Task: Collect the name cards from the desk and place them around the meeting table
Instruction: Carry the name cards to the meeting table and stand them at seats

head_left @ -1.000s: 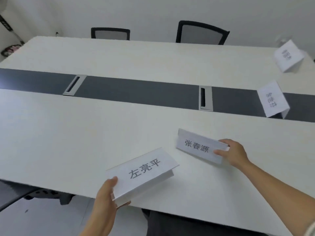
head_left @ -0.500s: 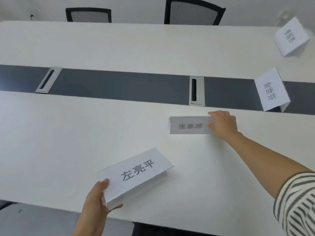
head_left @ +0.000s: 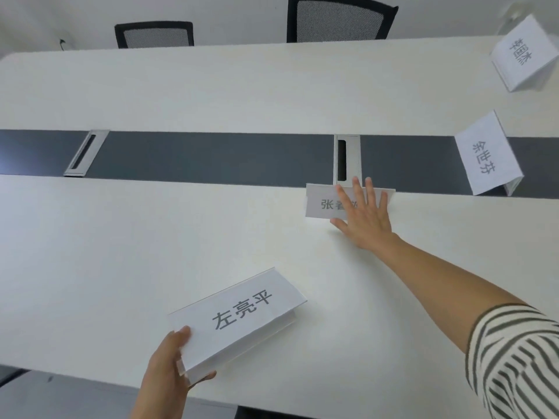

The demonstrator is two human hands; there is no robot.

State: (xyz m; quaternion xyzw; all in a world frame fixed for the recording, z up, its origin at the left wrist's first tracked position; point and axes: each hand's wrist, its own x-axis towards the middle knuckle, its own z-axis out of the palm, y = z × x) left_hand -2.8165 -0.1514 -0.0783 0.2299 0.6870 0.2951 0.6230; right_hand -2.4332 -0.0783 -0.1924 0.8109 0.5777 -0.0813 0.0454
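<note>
Ahead, two chairs (head_left: 341, 18) beyond table (head_left: 151, 92)

Head camera (the only view) looks steeply down over the meeting table (head_left: 151, 225).

Left hand (head_left: 169, 368): enters from the bottom edge, forearm bare, thumb on top of the near name card (head_left: 239, 316) at its lower-left corner, fingers curled beneath; the card is pinched and held.

Right hand (head_left: 364, 217): arm extended far beyond the near name card and to its right, striped sleeve at the upper arm, forearm bare. Palm down, fingers (head_left: 357, 189) spread and straight, laid flat against a standing card (head_left: 325, 204); grasps nothing.
</note>
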